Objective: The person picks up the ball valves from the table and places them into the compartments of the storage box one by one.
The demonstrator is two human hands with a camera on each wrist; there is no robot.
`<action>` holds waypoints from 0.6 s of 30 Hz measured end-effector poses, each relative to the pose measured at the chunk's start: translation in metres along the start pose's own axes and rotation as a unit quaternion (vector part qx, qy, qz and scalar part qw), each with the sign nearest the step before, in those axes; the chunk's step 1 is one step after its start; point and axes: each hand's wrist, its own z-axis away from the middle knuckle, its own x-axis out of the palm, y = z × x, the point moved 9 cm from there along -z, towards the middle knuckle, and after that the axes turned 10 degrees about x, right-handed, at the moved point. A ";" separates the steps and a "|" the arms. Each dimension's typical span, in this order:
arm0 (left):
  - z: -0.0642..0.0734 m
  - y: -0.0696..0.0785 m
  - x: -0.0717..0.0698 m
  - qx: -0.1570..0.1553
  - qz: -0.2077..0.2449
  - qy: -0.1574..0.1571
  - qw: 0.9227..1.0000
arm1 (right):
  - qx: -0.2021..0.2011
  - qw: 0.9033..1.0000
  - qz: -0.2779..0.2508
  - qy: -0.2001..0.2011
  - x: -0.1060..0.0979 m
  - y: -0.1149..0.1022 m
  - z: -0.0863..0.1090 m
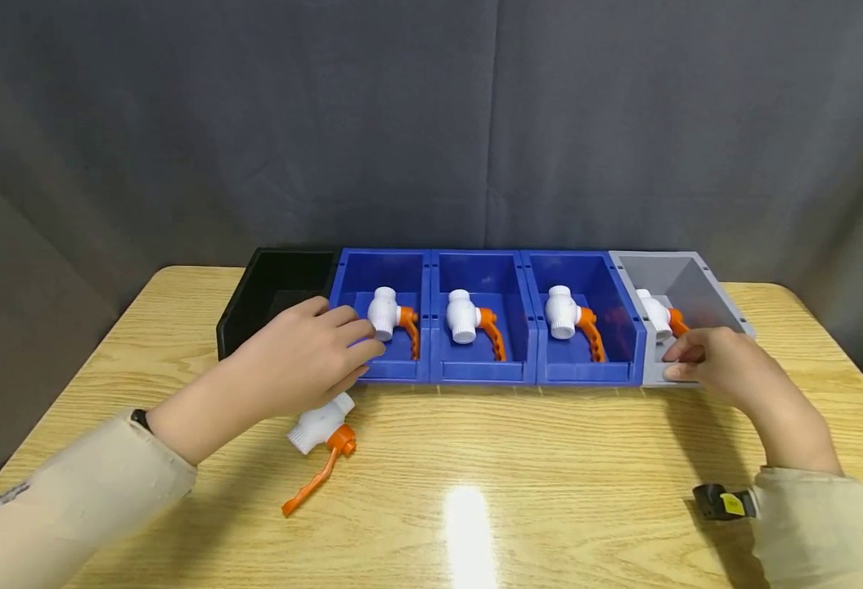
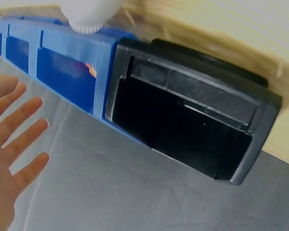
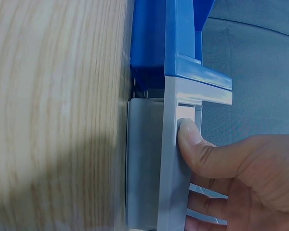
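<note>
My left hand [image 1: 313, 356] hovers with fingers spread near the front of the leftmost blue bin [image 1: 383, 372]; in the left wrist view nothing is in its fingers [image 2: 24, 122]. Below it in the head view, a white ball valve [image 1: 321, 421] with an orange lever lies on the table, partly covered. My right hand [image 1: 725, 368] reaches over the front of the grey bin [image 1: 696, 282], thumb [image 3: 190, 132] at the front lip and fingers bent inside. Another ball valve [image 1: 655, 315] lies there, its lever running behind my fingers; I cannot tell if they grip it.
A black bin [image 1: 235, 311], several blue bins and the grey bin stand in a row at the table's back, before a grey curtain [image 1: 416, 123]. White ball valves [image 1: 463, 315] with orange levers lie in the blue bins. Light reflects off the wooden table [image 1: 549, 474].
</note>
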 end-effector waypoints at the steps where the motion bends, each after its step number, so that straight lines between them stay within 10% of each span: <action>1: 0.002 0.002 0.000 0.000 0.000 0.001 1.000 | 0.001 1.000 -0.001 -0.001 0.000 0.000 0.000; 18: 0.027 0.032 0.001 0.006 0.046 -0.025 0.999 | 0.014 1.000 -0.007 -0.003 0.001 0.001 0.000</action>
